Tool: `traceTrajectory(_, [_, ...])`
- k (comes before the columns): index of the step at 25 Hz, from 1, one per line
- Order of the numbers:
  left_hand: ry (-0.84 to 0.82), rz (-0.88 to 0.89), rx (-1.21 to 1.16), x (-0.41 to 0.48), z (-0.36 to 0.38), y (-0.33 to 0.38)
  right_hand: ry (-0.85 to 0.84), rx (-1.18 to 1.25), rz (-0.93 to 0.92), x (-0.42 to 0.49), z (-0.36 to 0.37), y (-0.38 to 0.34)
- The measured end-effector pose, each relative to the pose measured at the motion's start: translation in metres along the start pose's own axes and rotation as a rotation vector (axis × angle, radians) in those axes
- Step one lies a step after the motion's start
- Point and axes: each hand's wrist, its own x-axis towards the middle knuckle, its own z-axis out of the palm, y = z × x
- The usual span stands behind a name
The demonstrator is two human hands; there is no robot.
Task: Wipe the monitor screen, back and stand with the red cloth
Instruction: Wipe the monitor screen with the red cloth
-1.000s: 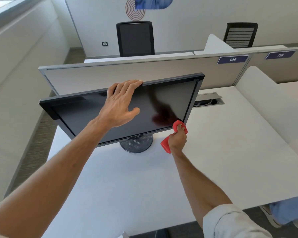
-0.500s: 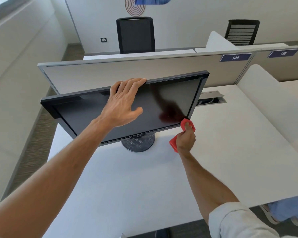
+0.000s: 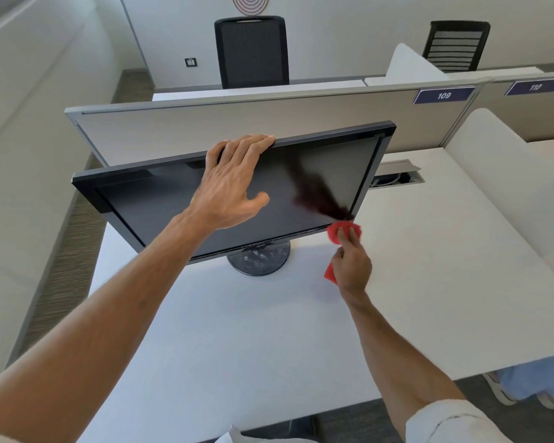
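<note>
Your red cloth (image 3: 344, 231) is bunched in your right hand (image 3: 352, 268), whose fingers pinch it against the monitor's (image 3: 173, 212) lower right corner. Your left hand (image 3: 231, 187) hooks its fingers over the monitor's top edge. The monitor stands on the white desk (image 3: 237, 340). Behind it, an open hatch (image 3: 397, 169) holds cables (image 3: 394, 180).

White surface (image 3: 429, 276) is bounded at its far edge by a grey partition (image 3: 237, 129). The round dark stand base (image 3: 259, 260) of the monitor (image 3: 160, 206) is set on it toward the back. An open cable hatch (image 3: 397, 176) is recessed to the base's right.
</note>
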Motion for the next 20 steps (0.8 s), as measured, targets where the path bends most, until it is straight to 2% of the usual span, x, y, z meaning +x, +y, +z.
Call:
traceTrajectory(2, [0.002, 0.002, 0.006, -0.001, 0.000, 0.001, 0.111, 0.006, 0.136, 0.008, -0.001, -0.003])
traceTrajectory(9, [-0.004, 0.004, 0.023, -0.001, 0.000, 0.002, -0.071, 0.064, 0.144, 0.009, 0.018, -0.047])
traceTrajectory(11, [-0.002, 0.006, 0.025, 0.000, 0.001, 0.003, -0.159, 0.026, 0.056, -0.002, 0.022, -0.051])
traceTrajectory(15, [0.004, 0.002, 0.022, 0.001, 0.003, 0.005, -0.291, -0.102, -0.343, -0.007, 0.013, -0.037])
traceTrajectory(17, [0.003, 0.000, 0.014, 0.000, 0.001, 0.002, -0.184, -0.094, -0.336, -0.012, 0.006, -0.027])
traceTrajectory(20, [0.001, -0.002, 0.012, -0.002, -0.001, 0.003, 0.065, 0.009, -0.027, -0.012, 0.003, -0.013])
